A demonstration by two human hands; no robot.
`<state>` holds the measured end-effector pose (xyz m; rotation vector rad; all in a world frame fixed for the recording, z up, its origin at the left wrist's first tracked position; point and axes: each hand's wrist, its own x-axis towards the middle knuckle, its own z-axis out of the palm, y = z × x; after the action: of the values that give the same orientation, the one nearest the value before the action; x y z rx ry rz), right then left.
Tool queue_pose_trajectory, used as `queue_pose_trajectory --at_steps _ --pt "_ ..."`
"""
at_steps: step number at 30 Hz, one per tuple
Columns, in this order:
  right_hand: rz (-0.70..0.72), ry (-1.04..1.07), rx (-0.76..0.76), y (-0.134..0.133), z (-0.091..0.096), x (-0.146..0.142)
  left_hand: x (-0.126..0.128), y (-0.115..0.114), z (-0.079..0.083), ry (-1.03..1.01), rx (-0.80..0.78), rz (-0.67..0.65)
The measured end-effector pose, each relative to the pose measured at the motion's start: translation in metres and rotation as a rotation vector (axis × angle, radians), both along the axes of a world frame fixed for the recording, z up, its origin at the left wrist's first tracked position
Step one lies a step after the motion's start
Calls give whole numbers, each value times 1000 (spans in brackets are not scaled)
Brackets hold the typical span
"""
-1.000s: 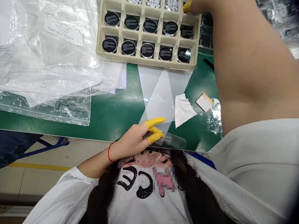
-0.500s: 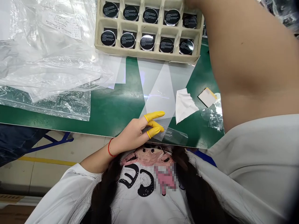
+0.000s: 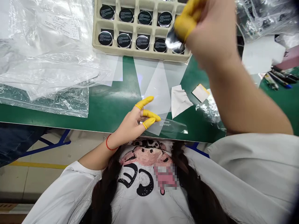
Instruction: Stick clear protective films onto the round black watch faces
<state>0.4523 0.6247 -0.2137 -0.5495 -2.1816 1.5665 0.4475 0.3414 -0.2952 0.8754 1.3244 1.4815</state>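
Held disc: the round, shiny disc [image 3: 171, 39] is at the near right corner of the tray [image 3: 151, 53], blurred; its height above the cells cannot be told.
Right hand: your right hand [image 3: 206, 34] grasps that disc in yellow-covered fingertips.
Left hand: your left hand [image 3: 129, 124] is on the near side of the tray, fingers loosely bent at the printed film [image 3: 174, 126]; whether they pinch it, you cannot tell.
Tray cells: black discs [image 3: 124, 40] with white lettering sit one per compartment.
Near side of tray: translucent sheets [image 3: 151, 77], a white cloth [image 3: 180, 102] and a small square pad [image 3: 200, 92] lie on the green surface [image 3: 105, 109].
Left of tray: clear plastic bags [image 3: 53, 59].
Well right of tray: pens [image 3: 279, 79].
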Motion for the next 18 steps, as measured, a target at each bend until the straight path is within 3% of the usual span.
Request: queue_pose_trajectory --at_steps 3,6,9,12,18 --pt "39 -81 -5 -83 -18 61 3 8 -4 -52 6 29" --pt "49 -116 39 -122 -43 94 7 16 -8 -49 45 12" --pt "129 -138 101 -120 -53 103 8 20 -11 19 71 25" --pt "227 -148 179 -110 -50 106 6 19 -10 113 65 24" --pt "222 -56 535 -127 -42 117 4 17 -8 268 42 74"
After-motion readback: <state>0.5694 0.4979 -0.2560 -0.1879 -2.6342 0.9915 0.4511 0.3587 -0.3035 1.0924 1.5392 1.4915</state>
